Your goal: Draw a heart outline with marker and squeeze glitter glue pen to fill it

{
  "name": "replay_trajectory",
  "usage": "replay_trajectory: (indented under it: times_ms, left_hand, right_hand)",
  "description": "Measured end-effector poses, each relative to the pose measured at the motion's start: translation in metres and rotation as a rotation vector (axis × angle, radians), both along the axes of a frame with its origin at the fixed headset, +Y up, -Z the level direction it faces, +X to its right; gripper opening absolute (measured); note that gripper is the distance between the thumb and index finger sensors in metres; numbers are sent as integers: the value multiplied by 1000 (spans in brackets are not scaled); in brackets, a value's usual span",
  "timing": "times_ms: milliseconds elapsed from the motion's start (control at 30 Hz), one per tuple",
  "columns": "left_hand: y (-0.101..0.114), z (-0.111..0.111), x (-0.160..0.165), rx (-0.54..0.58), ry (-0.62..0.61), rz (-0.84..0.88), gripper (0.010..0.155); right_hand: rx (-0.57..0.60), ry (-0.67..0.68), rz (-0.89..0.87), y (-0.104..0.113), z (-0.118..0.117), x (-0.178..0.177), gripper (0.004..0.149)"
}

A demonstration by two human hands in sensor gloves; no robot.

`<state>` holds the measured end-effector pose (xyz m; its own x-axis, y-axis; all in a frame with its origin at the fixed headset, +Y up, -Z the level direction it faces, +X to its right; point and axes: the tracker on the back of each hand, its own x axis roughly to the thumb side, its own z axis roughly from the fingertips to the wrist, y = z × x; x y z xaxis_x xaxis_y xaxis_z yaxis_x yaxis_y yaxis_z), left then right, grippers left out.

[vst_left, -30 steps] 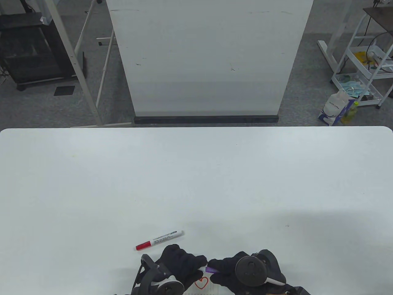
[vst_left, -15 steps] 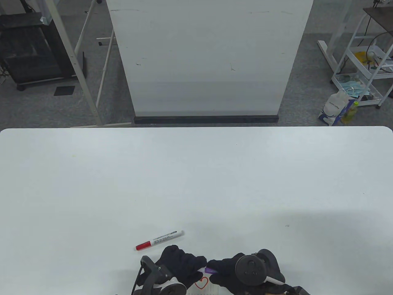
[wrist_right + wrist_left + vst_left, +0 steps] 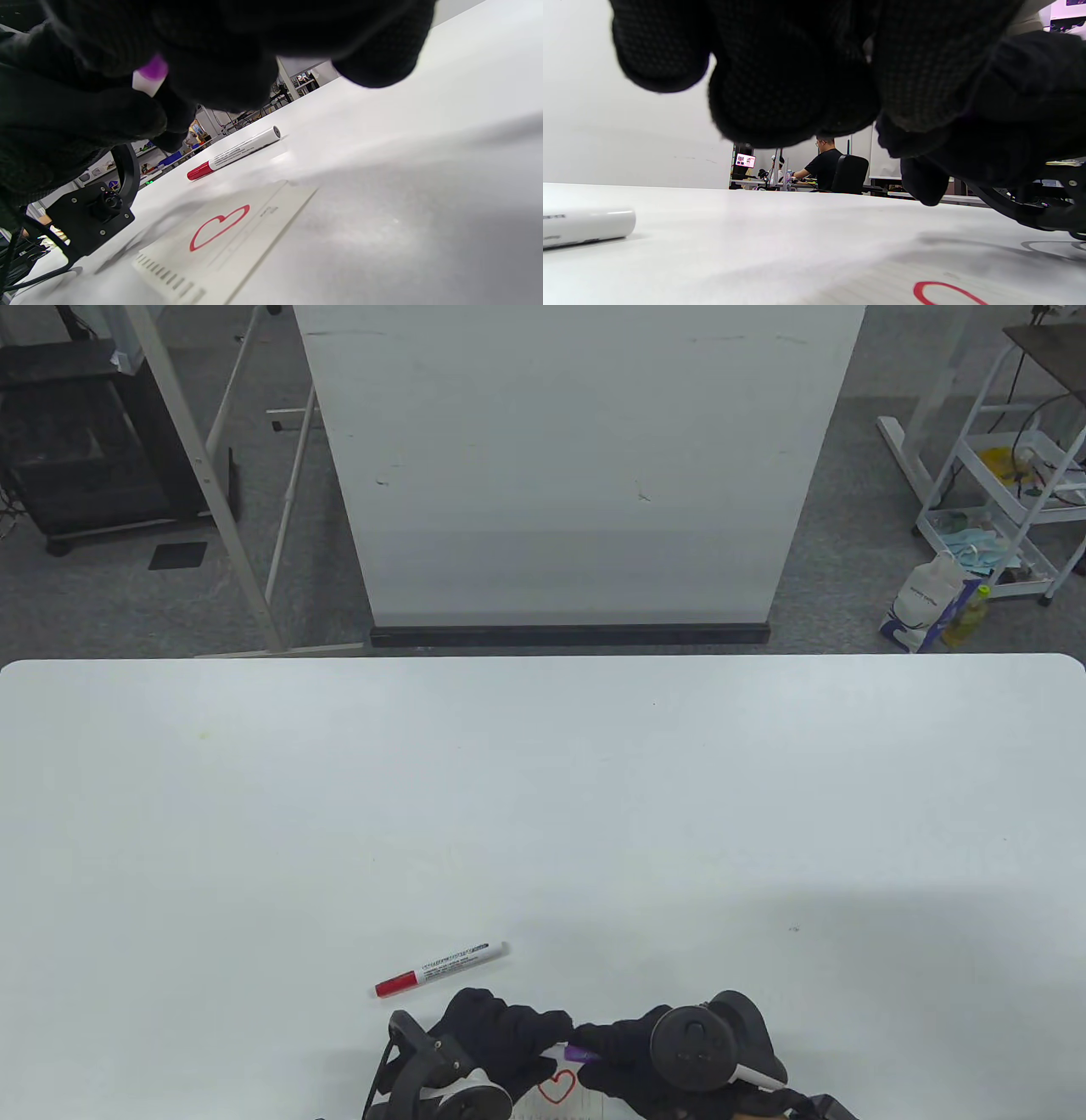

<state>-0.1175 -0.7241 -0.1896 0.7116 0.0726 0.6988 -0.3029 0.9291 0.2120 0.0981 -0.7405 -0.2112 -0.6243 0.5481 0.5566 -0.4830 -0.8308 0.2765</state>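
A purple glitter glue pen [image 3: 579,1053] with a white end is held between both gloved hands at the table's near edge. My left hand [image 3: 509,1037] curls its fingers onto the white end, and my right hand [image 3: 622,1045] grips the purple body. The right wrist view shows the glue pen [image 3: 148,76] wedged between the two black gloves. Just below the hands lies a white notepad [image 3: 585,1103] with a red heart outline [image 3: 557,1086]. That heart [image 3: 218,225] is an empty outline. The capped red-and-white marker [image 3: 442,968] lies on the table, up and to the left of the hands.
The white table [image 3: 543,814] stretches far beyond the hands. A white board [image 3: 577,466] stands behind its far edge. In the left wrist view, the marker's white end [image 3: 585,226] lies at the left and people sit at desks in the background.
Both hands stay together on the glue pen and have barely shifted. The marker and notepad have not moved.
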Motion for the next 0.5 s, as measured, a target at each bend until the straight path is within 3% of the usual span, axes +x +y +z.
replay_trajectory:
  times_ms: [333, 500]
  left_hand:
    - [-5, -5, -2, -92, -25, -5, 52]
    - [-2, -2, -2, -16, -8, -5, 59]
  right_hand:
    - [1, -7, -2, 0, -1, 1, 52]
    - [-9, 3, 4, -1, -1, -1, 52]
